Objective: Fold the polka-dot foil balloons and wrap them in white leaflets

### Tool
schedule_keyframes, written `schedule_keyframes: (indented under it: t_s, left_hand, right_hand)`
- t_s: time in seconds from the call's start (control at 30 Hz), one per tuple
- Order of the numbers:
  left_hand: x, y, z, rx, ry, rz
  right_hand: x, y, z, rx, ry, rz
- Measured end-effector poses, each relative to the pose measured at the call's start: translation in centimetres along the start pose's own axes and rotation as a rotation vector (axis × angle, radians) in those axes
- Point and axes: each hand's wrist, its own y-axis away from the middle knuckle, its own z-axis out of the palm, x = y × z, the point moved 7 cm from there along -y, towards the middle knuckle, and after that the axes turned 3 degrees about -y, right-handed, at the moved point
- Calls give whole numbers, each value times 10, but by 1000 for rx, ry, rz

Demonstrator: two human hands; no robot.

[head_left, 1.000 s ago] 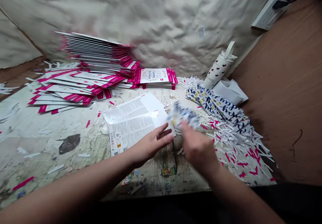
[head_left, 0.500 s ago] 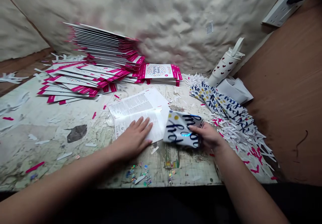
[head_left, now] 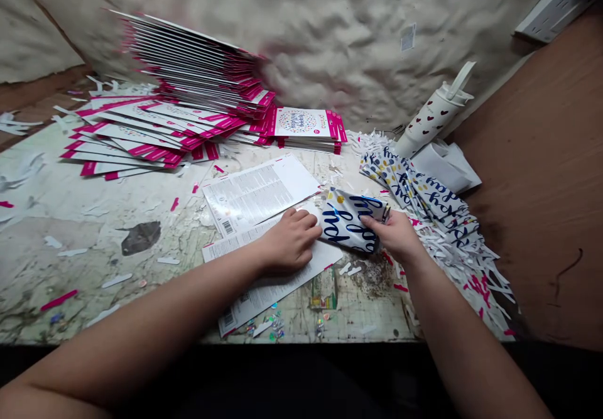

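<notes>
Right hand (head_left: 394, 237) pinches a crumpled white foil balloon with navy lettering (head_left: 347, 221), seemingly at its edge. Left hand (head_left: 289, 240), at the balloon's nine o'clock, rests half-curled on a white printed leaflet (head_left: 257, 196), gripping nothing.

Card stacks (head_left: 188, 70) behind instr. sheets (head_left: 257, 196), bottle (head_left: 436, 117) far R, on table (head_left: 85, 262)

Crumpled cream sheeting (head_left: 358, 36) lines back wall, small label (head_left: 407, 37) stuck on it. Brown wood panel (head_left: 532, 186) on rt, white power strip (head_left: 556, 10) top rt corner. Scuffed, stained pale surface (head_left: 94, 268) in front.
</notes>
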Motion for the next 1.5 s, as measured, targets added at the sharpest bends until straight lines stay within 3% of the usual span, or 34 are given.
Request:
schedule_keyframes:
  t_s: [0.2, 0.37, 0.5, 0.67, 0.8, 0.9, 1.07, 1.2, 1.33, 1.5]
  left_hand:
    - [3, 6, -10, -3, 71, 53]
    - [10, 9, -5, -29, 103, 116]
    - [14, 6, -6, 5, 78, 117]
    - [20, 4, -13, 34, 58, 160]
    - [27, 6, -14, 18, 28, 225]
    - [26, 7, -14, 3, 26, 206]
    - [16, 7, -16, 12, 29, 97]
    - [16, 7, -21, 11, 41, 78]
    - [15, 5, -25, -2, 8, 58]
    - [13, 3, -39, 15, -35, 67]
  right_hand:
    - [-16, 7, 15, -272, 8, 122]
    - [-20, -5, -3, -134, -60, 108]
    - [-15, 6, -1, -177, -71, 124]
    - [-12, 23, 19, -397, 23, 206]
    - [-11, 17, 37, -575, -18, 294]
    - [-9, 7, 45, -488, -127, 350]
    - [-25, -1, 42, -144, -223, 165]
    - [-40, 3, 49, -138, -89, 19]
    - [-58, 2, 51, -23, 29, -113]
    - [-64, 16, 84, -533, 109, 27]
